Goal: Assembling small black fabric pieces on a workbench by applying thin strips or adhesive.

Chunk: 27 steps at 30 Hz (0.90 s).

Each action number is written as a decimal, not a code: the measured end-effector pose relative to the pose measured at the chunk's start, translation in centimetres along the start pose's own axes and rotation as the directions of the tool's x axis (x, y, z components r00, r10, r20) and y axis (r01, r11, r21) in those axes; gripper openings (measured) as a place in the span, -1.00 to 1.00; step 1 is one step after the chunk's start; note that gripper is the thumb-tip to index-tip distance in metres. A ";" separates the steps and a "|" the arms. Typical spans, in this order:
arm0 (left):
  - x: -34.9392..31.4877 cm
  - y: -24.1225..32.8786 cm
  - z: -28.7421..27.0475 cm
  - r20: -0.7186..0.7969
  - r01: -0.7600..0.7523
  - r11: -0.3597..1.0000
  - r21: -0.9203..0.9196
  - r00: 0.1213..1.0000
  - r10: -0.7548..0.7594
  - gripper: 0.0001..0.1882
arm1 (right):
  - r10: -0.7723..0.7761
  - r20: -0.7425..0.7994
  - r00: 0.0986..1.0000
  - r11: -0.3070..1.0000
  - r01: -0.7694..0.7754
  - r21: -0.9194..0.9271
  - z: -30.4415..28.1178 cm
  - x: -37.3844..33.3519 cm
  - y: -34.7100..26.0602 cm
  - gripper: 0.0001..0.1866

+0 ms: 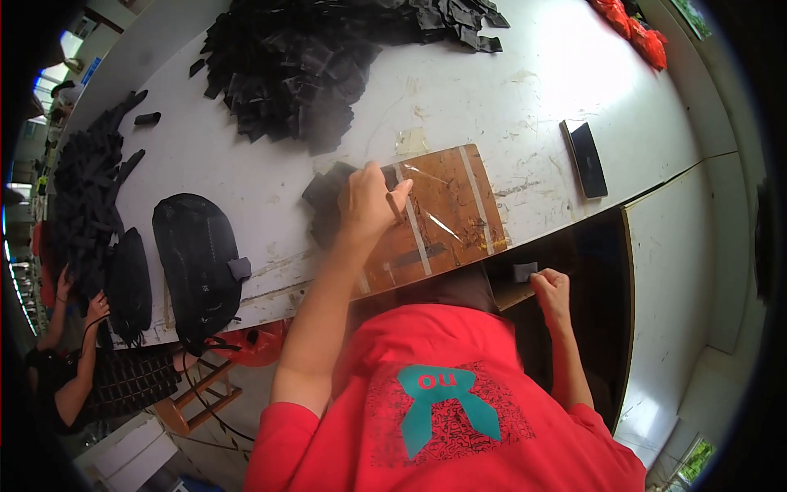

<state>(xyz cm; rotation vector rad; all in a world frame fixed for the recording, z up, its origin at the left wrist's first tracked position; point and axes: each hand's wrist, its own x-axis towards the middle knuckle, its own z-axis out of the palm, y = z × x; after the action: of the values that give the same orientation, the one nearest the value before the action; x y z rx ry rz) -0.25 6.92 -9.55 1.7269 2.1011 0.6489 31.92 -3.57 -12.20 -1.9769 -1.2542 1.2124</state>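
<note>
My left hand (pixel 369 205) is closed over the left side of a brown board (pixel 451 197) that has pale tape strips and a glossy clear covering. A thin brown stick-like shape shows by its thumb, too unclear to name. Beneath and beside this hand lie several dark fabric pieces (pixel 321 197). My right hand (pixel 552 293) is lower and to the right, past the table's front edge, over a dark open space. Its fingers are pinched at the edge of a small grey fabric piece (pixel 525 271).
Black fabric pieces (pixel 287 74) are heaped at the back, with dark strips (pixel 86 189) at far left. A black oval fabric panel (pixel 197 266) lies left. At right is a phone (pixel 584 159); red plastic bags (pixel 635 33) lie beyond. A co-worker's hands (pixel 94 307) hold dark material.
</note>
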 end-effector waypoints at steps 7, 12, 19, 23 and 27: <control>0.2 -1.9 -1.3 0.142 -0.006 0.987 -0.161 0.989 0.029 -0.73 | -0.098 0.251 0.963 0.918 0.185 -0.350 3.7 -0.1 -4.3 -0.76; -2.6 -2.5 -4.1 0.177 0.278 0.719 -0.637 0.960 -0.215 -0.89 | -0.561 0.588 0.583 0.755 0.652 0.073 7.4 -3.6 -13.2 -0.87; -4.9 -4.0 -8.2 -0.083 -0.318 0.900 -0.299 0.948 0.308 -0.91 | -0.379 0.627 0.680 0.906 0.133 0.402 14.9 -2.4 -17.3 -0.55; -6.6 -3.6 -9.4 -0.005 -0.486 0.864 -0.129 0.872 0.489 -0.88 | -0.030 0.811 0.584 0.772 -0.502 0.389 16.7 -1.7 -18.5 -0.71; -9.0 -2.7 -8.3 -0.243 -0.511 0.851 -0.119 0.846 0.474 -0.82 | -0.118 0.784 0.610 0.567 -0.606 0.557 17.7 -1.4 -17.4 -0.86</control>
<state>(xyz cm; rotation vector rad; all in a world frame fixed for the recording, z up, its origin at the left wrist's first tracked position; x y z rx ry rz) -5.09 -3.37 -4.33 2.1891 1.6366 1.1696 8.40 2.23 -6.64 -0.9416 -0.4224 2.4169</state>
